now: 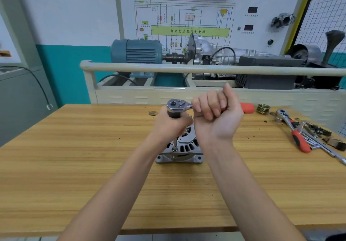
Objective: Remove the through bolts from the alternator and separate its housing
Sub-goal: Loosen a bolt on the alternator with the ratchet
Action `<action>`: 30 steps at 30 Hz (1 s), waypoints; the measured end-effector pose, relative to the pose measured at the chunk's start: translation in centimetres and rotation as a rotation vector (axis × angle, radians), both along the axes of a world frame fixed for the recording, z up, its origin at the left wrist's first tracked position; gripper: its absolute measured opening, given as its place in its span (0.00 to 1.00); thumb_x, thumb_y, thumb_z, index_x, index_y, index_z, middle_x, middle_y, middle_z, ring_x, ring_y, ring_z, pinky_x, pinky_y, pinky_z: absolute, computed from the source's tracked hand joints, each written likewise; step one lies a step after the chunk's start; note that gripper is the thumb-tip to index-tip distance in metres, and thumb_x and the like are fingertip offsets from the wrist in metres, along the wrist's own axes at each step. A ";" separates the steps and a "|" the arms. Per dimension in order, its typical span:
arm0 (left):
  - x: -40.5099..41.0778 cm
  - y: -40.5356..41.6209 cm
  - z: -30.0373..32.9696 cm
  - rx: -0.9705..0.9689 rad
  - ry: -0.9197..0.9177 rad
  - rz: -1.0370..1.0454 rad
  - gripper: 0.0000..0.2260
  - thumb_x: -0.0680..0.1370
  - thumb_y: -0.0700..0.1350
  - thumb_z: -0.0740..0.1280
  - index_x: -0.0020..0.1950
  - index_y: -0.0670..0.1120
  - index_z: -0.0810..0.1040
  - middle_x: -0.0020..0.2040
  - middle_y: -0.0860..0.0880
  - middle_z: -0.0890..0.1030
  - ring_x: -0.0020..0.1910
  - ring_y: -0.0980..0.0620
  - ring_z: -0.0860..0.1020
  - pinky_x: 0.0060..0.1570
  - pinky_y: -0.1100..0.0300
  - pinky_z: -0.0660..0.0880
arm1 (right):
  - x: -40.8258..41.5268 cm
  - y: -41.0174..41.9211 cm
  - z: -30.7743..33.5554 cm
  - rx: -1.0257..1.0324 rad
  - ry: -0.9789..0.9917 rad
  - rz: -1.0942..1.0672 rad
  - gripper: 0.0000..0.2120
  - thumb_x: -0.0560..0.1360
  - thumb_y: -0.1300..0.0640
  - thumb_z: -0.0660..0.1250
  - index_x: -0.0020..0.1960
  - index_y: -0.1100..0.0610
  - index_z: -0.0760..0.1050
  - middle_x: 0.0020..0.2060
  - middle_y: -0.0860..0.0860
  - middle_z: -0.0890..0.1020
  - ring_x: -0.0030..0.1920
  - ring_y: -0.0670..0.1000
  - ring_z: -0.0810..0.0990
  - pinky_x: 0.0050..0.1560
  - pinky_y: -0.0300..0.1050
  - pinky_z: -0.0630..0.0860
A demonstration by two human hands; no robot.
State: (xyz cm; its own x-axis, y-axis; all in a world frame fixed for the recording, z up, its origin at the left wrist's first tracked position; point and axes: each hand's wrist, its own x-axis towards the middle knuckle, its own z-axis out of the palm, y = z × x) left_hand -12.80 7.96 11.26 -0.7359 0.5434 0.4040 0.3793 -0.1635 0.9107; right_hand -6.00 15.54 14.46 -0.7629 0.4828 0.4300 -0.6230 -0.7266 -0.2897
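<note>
Ratchet (179, 105) handle rightward in right hand (215, 117); extension (175, 143) vertical

- The alternator (180, 149) stands mid-table (74, 165), with the ratchet (177, 106) above it.
- A pulley (263, 108) and second ratchet (292, 128) lie to the right.

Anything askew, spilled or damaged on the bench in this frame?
Only minor clutter: dark specks and small loose parts lie scattered at the wooden table's right end beside a spare ratchet. The alternator sits square under the ratchet in use; no damage visible.
</note>
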 end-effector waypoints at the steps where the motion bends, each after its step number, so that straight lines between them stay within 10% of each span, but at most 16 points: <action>1: 0.1 0.3 -0.1 0.038 -0.032 0.062 0.17 0.65 0.34 0.65 0.21 0.50 0.64 0.20 0.54 0.64 0.20 0.55 0.61 0.25 0.65 0.58 | 0.3 -0.6 -0.4 0.026 0.031 -0.060 0.25 0.80 0.58 0.52 0.23 0.52 0.61 0.18 0.47 0.59 0.19 0.46 0.57 0.25 0.39 0.64; 6: 0.3 0.3 -0.3 0.081 -0.044 0.112 0.20 0.67 0.30 0.65 0.24 0.50 0.63 0.21 0.55 0.64 0.22 0.56 0.60 0.24 0.66 0.59 | 0.3 -0.7 -0.5 0.089 0.065 -0.076 0.24 0.78 0.58 0.53 0.23 0.52 0.62 0.18 0.46 0.60 0.19 0.45 0.58 0.25 0.39 0.64; 14: -0.3 -1.3 0.1 -0.117 0.111 -0.283 0.17 0.68 0.38 0.69 0.23 0.52 0.70 0.21 0.54 0.67 0.22 0.55 0.64 0.26 0.66 0.63 | -1.9 2.6 2.0 0.074 -0.124 0.504 0.23 0.76 0.57 0.56 0.22 0.55 0.61 0.15 0.47 0.60 0.20 0.44 0.50 0.22 0.37 0.56; 24: 0.5 1.0 -0.5 0.157 -0.066 0.194 0.17 0.70 0.29 0.65 0.28 0.46 0.64 0.22 0.54 0.65 0.22 0.55 0.61 0.23 0.64 0.59 | 0.6 -0.3 -0.3 0.047 0.042 -0.046 0.27 0.81 0.58 0.50 0.23 0.53 0.62 0.18 0.47 0.60 0.20 0.46 0.58 0.26 0.40 0.65; 30: 0.4 -0.7 -0.3 0.001 0.102 -0.019 0.16 0.65 0.36 0.68 0.22 0.50 0.67 0.20 0.54 0.66 0.21 0.55 0.63 0.26 0.65 0.62 | -0.6 1.5 1.1 0.085 -0.072 0.211 0.25 0.78 0.58 0.54 0.22 0.54 0.61 0.17 0.47 0.59 0.18 0.45 0.55 0.22 0.38 0.60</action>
State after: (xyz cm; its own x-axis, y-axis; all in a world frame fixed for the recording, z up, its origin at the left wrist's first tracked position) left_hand -12.36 7.26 11.01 -0.6805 0.5567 0.4764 0.4664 -0.1723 0.8676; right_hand -6.62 17.08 15.57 -0.8732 0.2738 0.4031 -0.4357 -0.8093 -0.3940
